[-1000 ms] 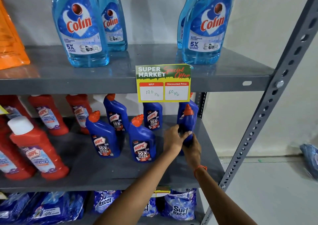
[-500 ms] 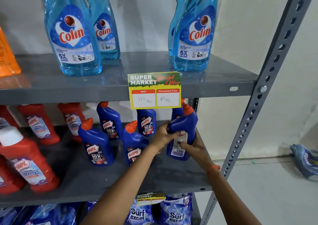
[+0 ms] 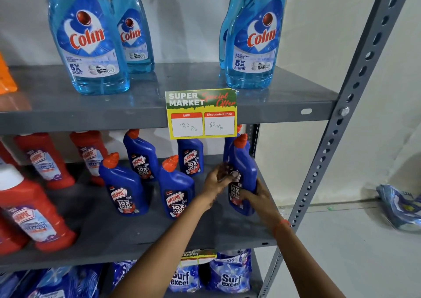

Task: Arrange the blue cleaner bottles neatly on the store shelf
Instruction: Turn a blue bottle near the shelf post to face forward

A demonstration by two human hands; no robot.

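Observation:
Both my hands hold one dark blue Harpic bottle with an orange cap at the right end of the middle shelf. My left hand grips its left side, and my right hand wraps its lower right. The bottle stands about upright with its label turned partly to the front. Another blue bottle stands just behind it, mostly hidden. Several more blue Harpic bottles stand to the left: two in front and two behind.
Red Harpic bottles fill the shelf's left part. Light blue Colin bottles stand on the upper shelf, where a yellow price tag hangs from the edge. Surf Excel packs lie below. A grey perforated upright borders the right side.
The held bottle has been turned from back-label-forward so its front label now shows, and has been set more upright near the shelf's right end. The camera has drifted slightly.

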